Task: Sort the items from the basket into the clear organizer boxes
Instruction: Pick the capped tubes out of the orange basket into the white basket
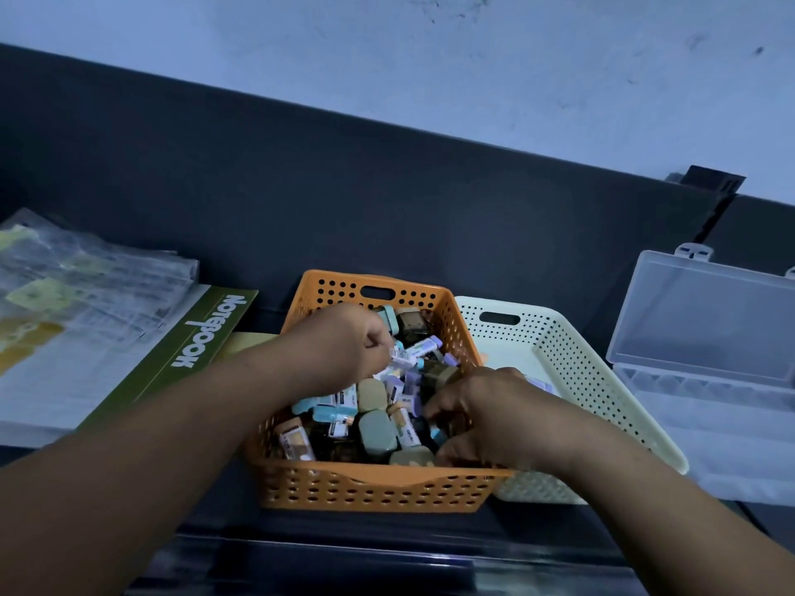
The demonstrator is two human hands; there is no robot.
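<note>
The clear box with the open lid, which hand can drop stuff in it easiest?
Probably the right hand: the clear organizer box sits on its side, past the cream basket. The left hand is farther away.

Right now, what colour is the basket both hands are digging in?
Orange, with rows of holes; the basket shows clearly in the head view.

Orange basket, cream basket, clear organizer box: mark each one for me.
orange basket (370, 488), head view, on its perforated near wall.
cream basket (572, 354), head view, on its perforated right wall.
clear organizer box (705, 320), head view, on the raised open lid.
</note>
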